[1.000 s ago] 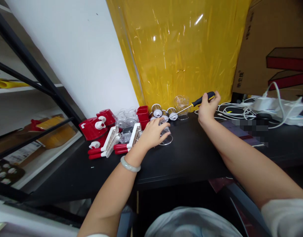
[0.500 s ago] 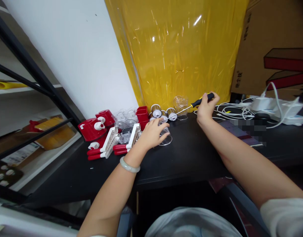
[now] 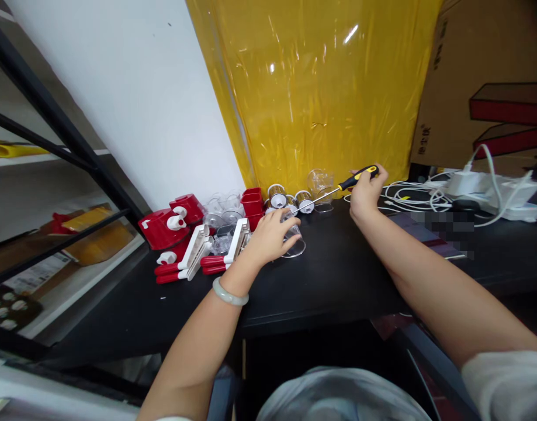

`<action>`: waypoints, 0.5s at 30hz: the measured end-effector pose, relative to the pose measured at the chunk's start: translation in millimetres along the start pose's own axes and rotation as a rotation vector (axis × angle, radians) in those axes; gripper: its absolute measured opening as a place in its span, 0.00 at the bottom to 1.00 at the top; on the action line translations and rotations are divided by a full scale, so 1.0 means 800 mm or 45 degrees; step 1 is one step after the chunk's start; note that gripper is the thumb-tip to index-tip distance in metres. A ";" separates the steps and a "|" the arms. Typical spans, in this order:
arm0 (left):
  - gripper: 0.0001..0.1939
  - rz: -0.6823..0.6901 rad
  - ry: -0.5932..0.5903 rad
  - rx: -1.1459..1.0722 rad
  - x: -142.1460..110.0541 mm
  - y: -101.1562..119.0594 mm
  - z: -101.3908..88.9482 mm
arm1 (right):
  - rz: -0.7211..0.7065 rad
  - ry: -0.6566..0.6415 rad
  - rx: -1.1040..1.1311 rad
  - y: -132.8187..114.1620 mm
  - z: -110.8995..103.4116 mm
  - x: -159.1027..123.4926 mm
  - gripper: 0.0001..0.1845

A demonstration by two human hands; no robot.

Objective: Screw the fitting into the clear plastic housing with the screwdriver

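Note:
My left hand (image 3: pixel 268 237) wraps round a clear plastic cup part (image 3: pixel 293 242) that stands on the black table (image 3: pixel 329 280). My right hand (image 3: pixel 365 194) grips the yellow-and-black handle of a screwdriver (image 3: pixel 338 190); its metal shaft points left toward small gold-banded round parts (image 3: pixel 290 200). A clear plastic piece (image 3: pixel 321 184) stands behind the shaft. A pale bangle (image 3: pixel 229 292) sits on my left wrist.
Red and white plastic parts (image 3: pixel 187 234) lie heaped at the table's left. A yellow plastic sheet (image 3: pixel 316 88) hangs behind. White cables and a power strip (image 3: pixel 470 190) lie at right under a cardboard box (image 3: pixel 487 82). A black metal shelf frame (image 3: pixel 66 140) stands at left.
My right hand with the screwdriver has shifted slightly; the left hand stays on the clear cup part.

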State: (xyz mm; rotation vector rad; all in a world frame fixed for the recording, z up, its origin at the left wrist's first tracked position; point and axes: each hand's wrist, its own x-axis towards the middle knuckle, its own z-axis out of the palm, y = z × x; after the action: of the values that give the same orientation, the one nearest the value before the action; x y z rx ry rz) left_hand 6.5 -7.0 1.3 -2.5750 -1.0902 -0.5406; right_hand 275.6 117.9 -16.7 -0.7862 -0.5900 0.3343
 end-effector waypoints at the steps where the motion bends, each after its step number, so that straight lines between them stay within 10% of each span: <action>1: 0.16 -0.003 0.000 0.000 0.000 0.000 0.000 | 0.057 0.016 0.003 -0.004 0.001 -0.002 0.17; 15: 0.15 0.015 0.015 -0.014 0.000 -0.001 0.001 | 0.005 0.047 -0.080 0.014 -0.004 0.004 0.20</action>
State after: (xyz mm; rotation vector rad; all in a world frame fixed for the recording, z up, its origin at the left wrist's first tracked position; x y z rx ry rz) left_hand 6.0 -5.7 0.4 -2.5830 -1.0704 -0.5596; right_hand 279.4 124.9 -26.0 -0.8520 -0.5665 0.3053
